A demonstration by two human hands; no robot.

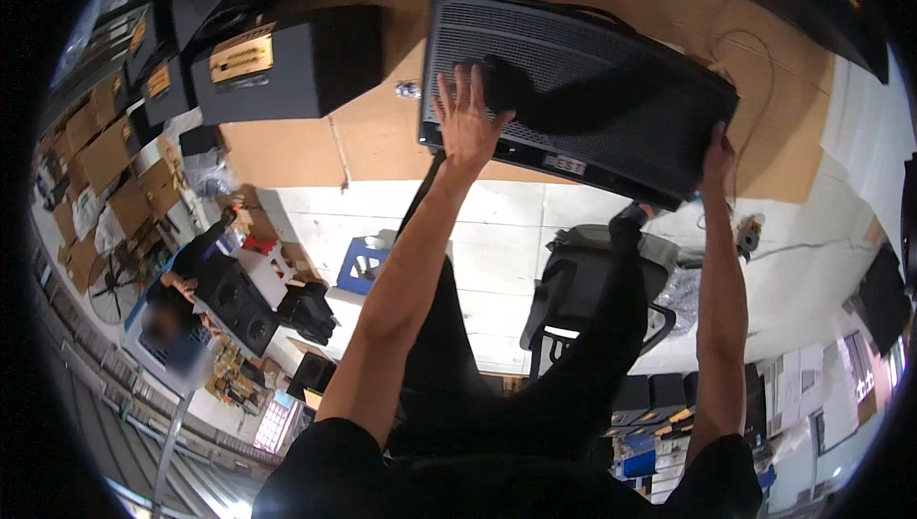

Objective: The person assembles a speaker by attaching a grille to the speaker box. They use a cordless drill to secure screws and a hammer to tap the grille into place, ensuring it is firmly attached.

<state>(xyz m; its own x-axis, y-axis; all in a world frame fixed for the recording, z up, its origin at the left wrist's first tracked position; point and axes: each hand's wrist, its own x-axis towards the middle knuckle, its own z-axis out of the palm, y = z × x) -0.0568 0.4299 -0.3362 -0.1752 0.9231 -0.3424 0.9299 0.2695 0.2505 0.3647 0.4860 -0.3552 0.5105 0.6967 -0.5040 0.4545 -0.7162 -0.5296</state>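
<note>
Black, probably heavy and stiff, best held by both ends, the speaker [583, 94] is sitting on the near side of the cardboard [296, 156], the left grip [468, 132] spreading flat on it, grasping nothing, the right grip [716, 161] touching its right end, closure unclear.

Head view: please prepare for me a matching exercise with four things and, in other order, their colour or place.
Things:
1. left hand
2. right hand
3. chair
4. work surface

Descriptions:
a. black, below the speaker in the picture
b. brown, under the speaker
c. over the speaker's left part
d. at the speaker's right end

Pairs: 1-c, 2-d, 3-a, 4-b
</note>
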